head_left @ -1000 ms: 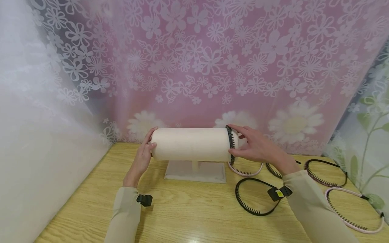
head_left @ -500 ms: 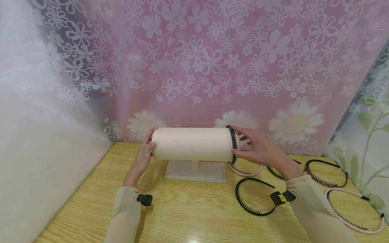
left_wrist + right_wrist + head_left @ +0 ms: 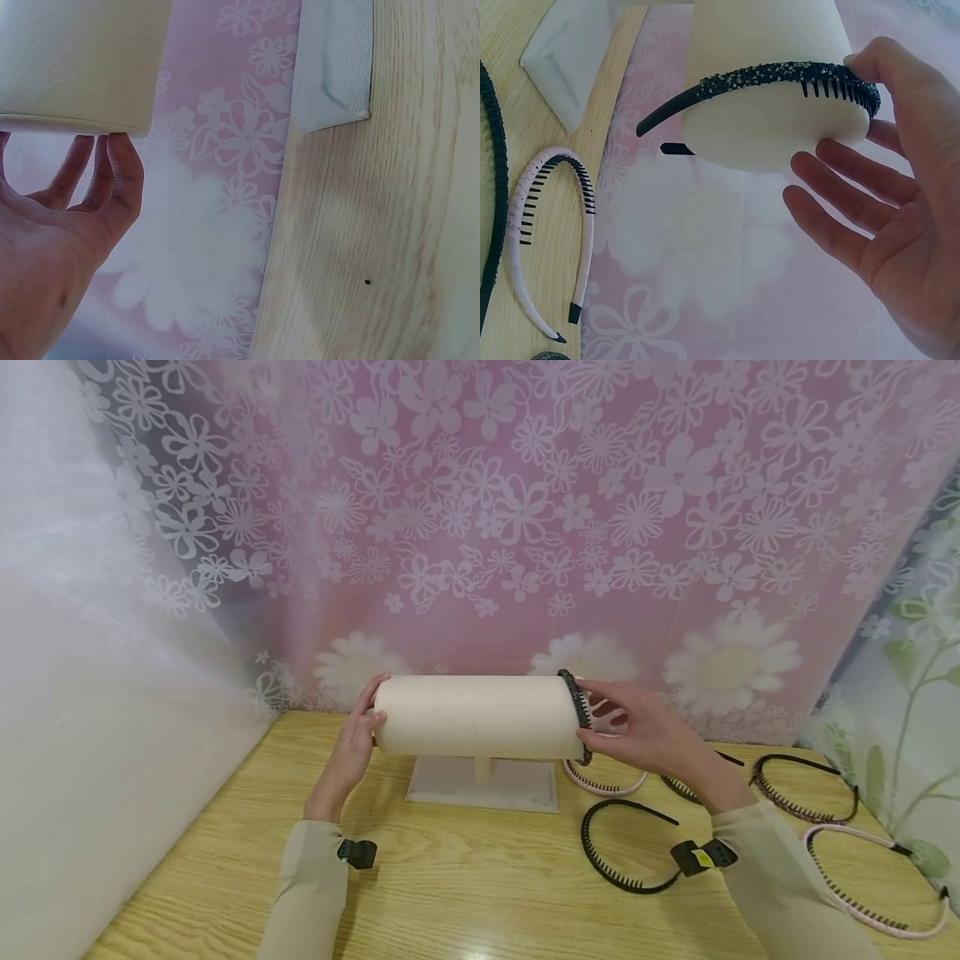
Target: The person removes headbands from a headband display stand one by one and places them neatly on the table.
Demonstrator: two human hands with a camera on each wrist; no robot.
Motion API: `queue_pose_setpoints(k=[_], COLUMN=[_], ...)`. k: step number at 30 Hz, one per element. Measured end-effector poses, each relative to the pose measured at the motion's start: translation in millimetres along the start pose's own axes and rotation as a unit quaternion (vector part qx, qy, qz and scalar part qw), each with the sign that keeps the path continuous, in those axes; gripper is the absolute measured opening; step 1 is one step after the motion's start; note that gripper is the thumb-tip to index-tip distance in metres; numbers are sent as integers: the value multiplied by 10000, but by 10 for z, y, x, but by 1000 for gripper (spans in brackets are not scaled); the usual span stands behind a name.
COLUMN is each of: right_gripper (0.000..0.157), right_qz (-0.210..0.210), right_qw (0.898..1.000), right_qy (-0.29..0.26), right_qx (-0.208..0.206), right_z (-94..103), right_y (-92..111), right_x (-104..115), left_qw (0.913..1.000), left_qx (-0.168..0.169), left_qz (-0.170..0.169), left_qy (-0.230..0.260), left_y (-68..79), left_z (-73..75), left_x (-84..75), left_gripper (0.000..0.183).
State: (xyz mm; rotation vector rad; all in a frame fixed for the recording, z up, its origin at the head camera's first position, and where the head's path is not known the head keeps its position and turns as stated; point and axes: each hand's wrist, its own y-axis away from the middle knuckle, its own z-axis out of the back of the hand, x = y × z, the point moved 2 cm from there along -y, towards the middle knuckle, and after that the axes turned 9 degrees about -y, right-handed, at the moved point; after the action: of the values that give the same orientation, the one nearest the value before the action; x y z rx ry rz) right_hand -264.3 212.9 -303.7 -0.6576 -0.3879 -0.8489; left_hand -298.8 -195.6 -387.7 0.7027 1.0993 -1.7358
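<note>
A cream padded roll point(image 3: 472, 714) lies level on the post of a display stand with a flat pale base point(image 3: 480, 789). Its left end is held by my left hand point(image 3: 348, 760), thumb in front and fingertips against the rim in the left wrist view. A dark glittery headband point(image 3: 757, 77) with comb teeth sits around the roll's right end, slightly tilted. My right hand point(image 3: 652, 731) pinches this headband between thumb and index finger; its other fingers spread near the roll's end face. Both black headband tips show in the right wrist view.
On the wooden table point(image 3: 420, 893), a black headband point(image 3: 600, 860) lies in front of the right arm. A pink headband point(image 3: 603, 789) lies beside the base, another pink one point(image 3: 862, 902) far right, with dark headbands behind. A floral curtain point(image 3: 480, 527) hangs behind.
My right hand has moved a little to the right, and the glittery headband has slid with it toward the roll's right end, tilting slightly. My left hand has stayed in place.
</note>
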Motion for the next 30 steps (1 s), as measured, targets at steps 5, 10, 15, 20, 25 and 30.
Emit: queue_pose_setpoints(k=[5,10,15,20,25,30], right_gripper=[64,61,57,58,57,55], right_qz=[146,48,-156,-349,-495,-484], right_qw=[9997,9996,9989,9974,9945,9941], right_qy=[-102,-180,-324,-512,-828,-878], right_qx=[-156,-232,-309,-375,-398,-410], right_z=[-3,-15,-22,-24,-18,-19], right_y=[33,58,85,111,127,135], right_x=[11,16,26,27,23,30], left_qw=[10000,9999,9999,10000,9999,9998], left_qx=[11,34,21,-2,13,45], left_qz=[25,49,39,8,-30,-29], left_qy=[54,102,94,92,140,167], left_y=[0,1,-2,-3,0,1], left_z=[-1,0,-1,0,-1,3], left_x=[-7,-2,0,-10,-25,-23], left_gripper=[56,56,56,56,56,55])
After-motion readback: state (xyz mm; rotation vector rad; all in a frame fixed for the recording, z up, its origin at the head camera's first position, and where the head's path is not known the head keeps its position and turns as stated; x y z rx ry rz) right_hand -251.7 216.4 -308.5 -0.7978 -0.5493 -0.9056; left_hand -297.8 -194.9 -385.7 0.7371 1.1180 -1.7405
